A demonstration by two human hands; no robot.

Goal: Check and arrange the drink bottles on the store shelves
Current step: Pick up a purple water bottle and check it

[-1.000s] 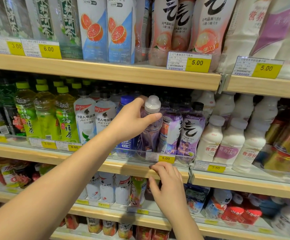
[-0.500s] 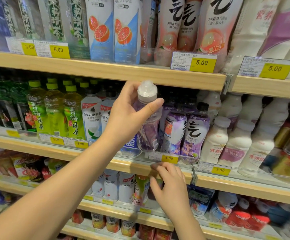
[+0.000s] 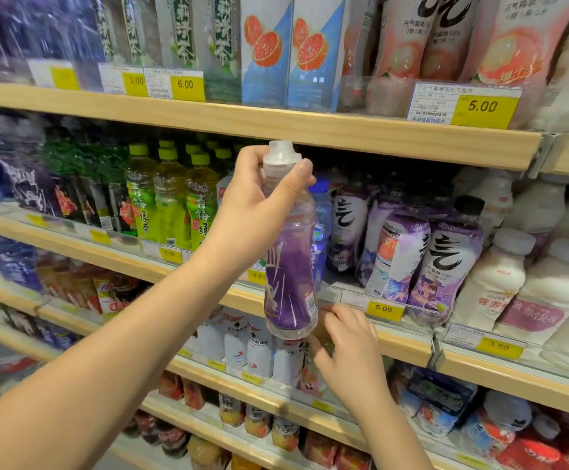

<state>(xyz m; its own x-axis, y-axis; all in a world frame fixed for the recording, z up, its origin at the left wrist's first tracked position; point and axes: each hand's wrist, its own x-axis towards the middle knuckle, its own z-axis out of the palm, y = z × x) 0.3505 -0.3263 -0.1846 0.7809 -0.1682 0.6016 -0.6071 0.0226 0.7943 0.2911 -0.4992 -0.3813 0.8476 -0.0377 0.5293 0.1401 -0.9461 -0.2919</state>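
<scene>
Bottles (image 3: 422, 252) close behind lifted purple bottle (image 3: 288, 283)

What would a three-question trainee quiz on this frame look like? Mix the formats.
1. True or false: the purple bottle stands on the shelf.
2. Where does the left hand grip the bottle? A) its base B) its neck, below the white cap C) its label
3. Fill in: the right hand is at the shelf edge just left of a yellow price tag reading ____.

Key
1. False: it is held up, clear of the shelf.
2. B
3. 5.00
</scene>
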